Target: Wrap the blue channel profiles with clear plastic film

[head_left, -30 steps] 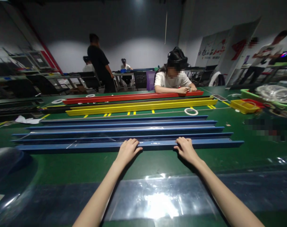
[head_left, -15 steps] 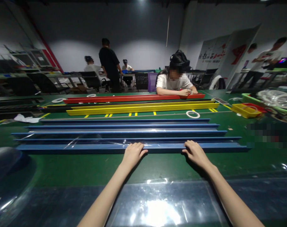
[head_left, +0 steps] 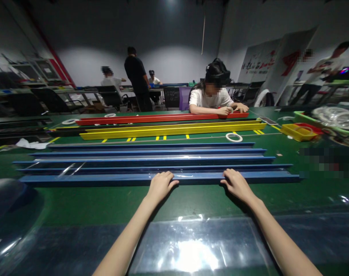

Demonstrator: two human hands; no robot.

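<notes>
Several long blue channel strips [head_left: 90, 179] lie side by side across the green table, with clear film [head_left: 128, 168] over part of them. My left hand [head_left: 162, 186] grips the front edge of the nearest blue channel strip near its middle, fingers over the top and thumb stretched along the front side. Farther right, my right hand [head_left: 236, 185] grips the same strip in the same way. The fingertips of both hands are partly hidden behind the rim. Closer to me, a wide sheet of clear plastic film [head_left: 151, 245] lies flat and shiny under my forearms.
Beyond the blue strips lie yellow [head_left: 174, 131] and red [head_left: 163, 118] strips and a white tape roll [head_left: 234, 137]. A co-worker [head_left: 210, 92] leans over the far side. A yellow tray [head_left: 297, 132] stands right; a curved roll of film [head_left: 10, 214] sits left.
Both my hands stay on the nearest blue strip, almost still. The reflections on the film over the strips have shifted left. Across the table, the co-worker's hand at right has spread flatter.
</notes>
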